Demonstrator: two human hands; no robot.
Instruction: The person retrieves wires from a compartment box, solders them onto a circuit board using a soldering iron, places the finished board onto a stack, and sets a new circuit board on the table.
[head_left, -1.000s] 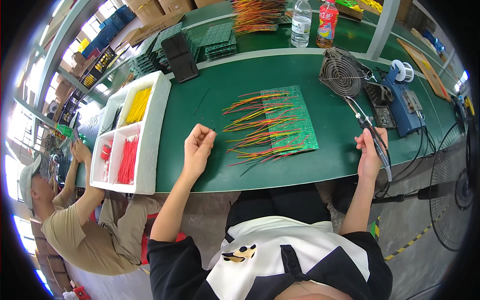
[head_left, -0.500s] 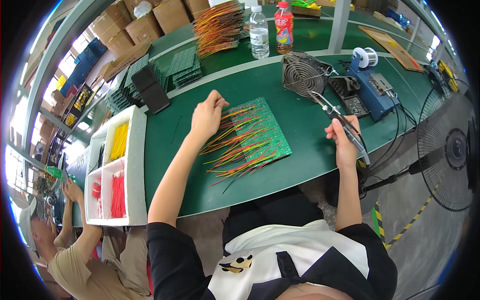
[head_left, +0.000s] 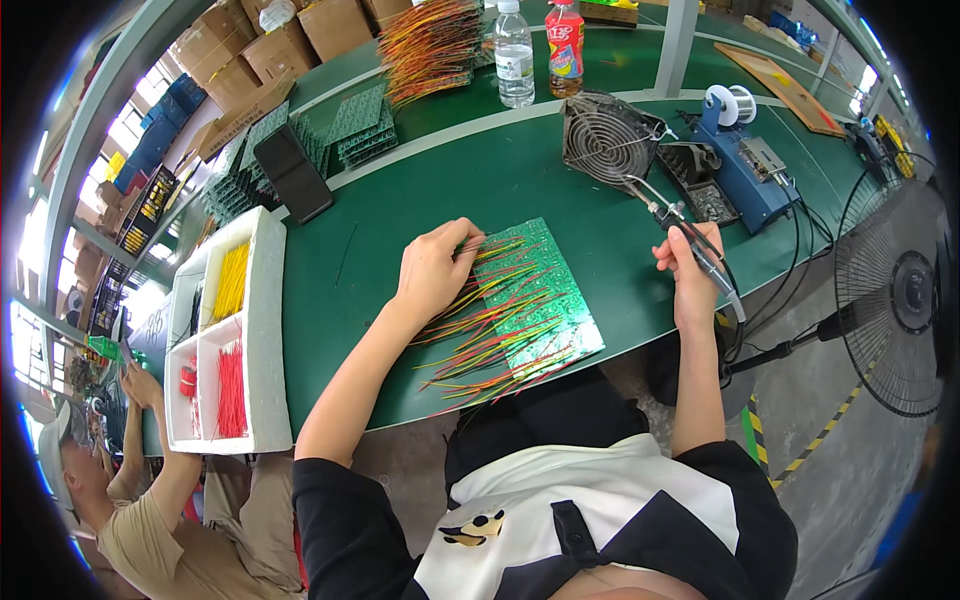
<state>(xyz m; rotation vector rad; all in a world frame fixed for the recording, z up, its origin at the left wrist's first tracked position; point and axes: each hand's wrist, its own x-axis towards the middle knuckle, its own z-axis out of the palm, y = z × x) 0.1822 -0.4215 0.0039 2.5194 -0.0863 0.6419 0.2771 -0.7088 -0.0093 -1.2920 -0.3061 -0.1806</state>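
Observation:
A green circuit board (head_left: 560, 290) lies aslant near the table's front edge. Red, yellow and dark wires (head_left: 475, 330) fan out from it to the left. My left hand (head_left: 436, 265) is closed at the board's upper left corner, its fingertips pinched on the edge beside the wires; the exact grip is partly hidden. Off to the right, my right hand (head_left: 692, 282) is wrapped round a soldering iron (head_left: 705, 262) with a cable. The iron's metal tip points up and left, held apart from the board.
At left stands a white foam box (head_left: 270, 350) of yellow and red wires, beside a black phone (head_left: 292, 175). A fume fan (head_left: 608, 140), a blue solder feeder (head_left: 745, 165) and two bottles (head_left: 514, 60) stand at the back. A co-worker (head_left: 150, 510) sits at left; a floor fan (head_left: 905, 290) stands right.
The board and its wires have shifted toward me and slightly right, turning a little. My left hand has moved the same way with the corner. My right hand and the iron have barely moved.

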